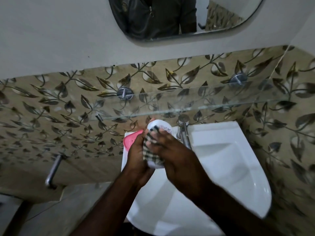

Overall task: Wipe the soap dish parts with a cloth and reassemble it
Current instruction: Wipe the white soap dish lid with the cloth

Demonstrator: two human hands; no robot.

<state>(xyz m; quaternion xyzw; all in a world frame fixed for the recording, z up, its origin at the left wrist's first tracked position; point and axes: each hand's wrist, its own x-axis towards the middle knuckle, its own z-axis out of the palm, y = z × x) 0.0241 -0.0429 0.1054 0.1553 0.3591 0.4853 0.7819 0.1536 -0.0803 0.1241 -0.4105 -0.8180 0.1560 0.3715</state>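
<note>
Leaf-patterned tiles, glass shelf, mirror, white sink.

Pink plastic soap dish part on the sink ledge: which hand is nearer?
Left. The left hand, gripping the white dish part, is right beside the pink plastic soap dish part; the right hand is farther right, beyond the checked cloth.

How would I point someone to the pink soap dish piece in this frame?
Start at the white sink under the glass shelf. On its back left corner, just left of the left hand, lies the pink soap dish part. It is the only pink thing; the white part is held beside it under the checked cloth.
</note>
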